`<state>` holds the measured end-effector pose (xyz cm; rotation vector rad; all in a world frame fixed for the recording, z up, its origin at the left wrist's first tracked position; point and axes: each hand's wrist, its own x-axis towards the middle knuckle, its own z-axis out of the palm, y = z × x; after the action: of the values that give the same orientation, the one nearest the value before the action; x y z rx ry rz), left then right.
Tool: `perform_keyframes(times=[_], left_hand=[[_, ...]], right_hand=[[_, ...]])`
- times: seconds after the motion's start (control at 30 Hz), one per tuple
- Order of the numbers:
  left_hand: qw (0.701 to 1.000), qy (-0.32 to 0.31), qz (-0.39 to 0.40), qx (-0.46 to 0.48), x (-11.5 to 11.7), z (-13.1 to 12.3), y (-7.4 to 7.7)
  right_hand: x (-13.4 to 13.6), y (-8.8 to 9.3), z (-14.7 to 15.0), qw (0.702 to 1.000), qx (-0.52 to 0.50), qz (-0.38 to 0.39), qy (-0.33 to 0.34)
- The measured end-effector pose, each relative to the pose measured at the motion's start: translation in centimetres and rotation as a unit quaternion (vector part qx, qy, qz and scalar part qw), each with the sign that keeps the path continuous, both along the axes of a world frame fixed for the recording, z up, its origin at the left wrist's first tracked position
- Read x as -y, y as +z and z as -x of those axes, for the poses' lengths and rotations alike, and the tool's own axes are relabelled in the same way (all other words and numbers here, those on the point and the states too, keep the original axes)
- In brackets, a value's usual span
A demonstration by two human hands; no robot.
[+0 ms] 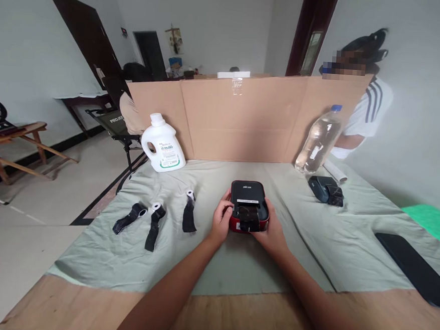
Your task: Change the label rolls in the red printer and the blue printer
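Between my hands is a small black label printer (247, 191) with a red lower body, and a strip of black tape hangs from its front slot. My left hand (222, 218) grips its left side, thumb near the top edge. On the opposite side, my right hand (273, 229) is wrapped around the right edge, with fingers partly hidden beneath. To the left lie three small rolls with loose black tape: one roll (190, 212) closest to my left hand, another roll (154, 226) in the middle, and a third roll (129, 218) farthest out.
A cardboard screen (241, 121) stands behind the green cloth (231, 271). Before it are a white detergent jug (164, 146) and a clear water bottle (318, 142). At right are a second dark printer (323, 190) and a black flat object (412, 266). A person (371, 105) is behind the screen.
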<state>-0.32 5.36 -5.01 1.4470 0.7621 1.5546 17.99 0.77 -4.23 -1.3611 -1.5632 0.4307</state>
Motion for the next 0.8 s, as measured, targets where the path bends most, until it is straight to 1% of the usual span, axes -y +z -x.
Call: perform_keyframes(times=[0.1, 0.2, 0.4, 0.53, 0.6, 0.67, 0.73, 0.8], left_hand=[[0.999, 0.004, 0.011, 0.040, 0.0, -0.1, 0.3], [0.999, 0.004, 0.018, 0.049, -0.3, -0.2, 0.5], [1.000, 0.008, 0.003, 0.011, -1.9, -0.3, 0.3], [0.999, 0.028, -0.022, -0.021, -1.9, -0.2, 0.1], [0.996, 0.048, -0.049, -0.047, -1.4, -0.1, 0.1], [0.988, 0.070, -0.099, -0.098, -0.6, 0.2, 0.1], [0.972, 0.074, -0.159, -0.158, 0.1, 0.6, 0.2], [0.956, 0.066, -0.200, -0.205, 0.5, 0.8, 0.2]], right_hand=[[-0.1, 0.1, -0.2, 1.000, -0.003, -0.016, 0.008], [-0.1, 0.3, -0.4, 1.000, -0.008, -0.012, 0.016], [-0.1, 0.9, -0.7, 0.999, -0.012, 0.034, 0.022], [0.0, 0.7, -0.6, 0.999, -0.023, 0.036, 0.026], [-0.1, 0.6, -0.6, 0.998, -0.033, 0.032, 0.033], [-0.1, 0.6, -0.7, 0.998, -0.034, 0.018, 0.043], [-0.2, 0.8, -1.1, 0.998, -0.017, 0.000, 0.055], [-0.2, 1.3, -1.6, 0.998, 0.007, -0.003, 0.061]])
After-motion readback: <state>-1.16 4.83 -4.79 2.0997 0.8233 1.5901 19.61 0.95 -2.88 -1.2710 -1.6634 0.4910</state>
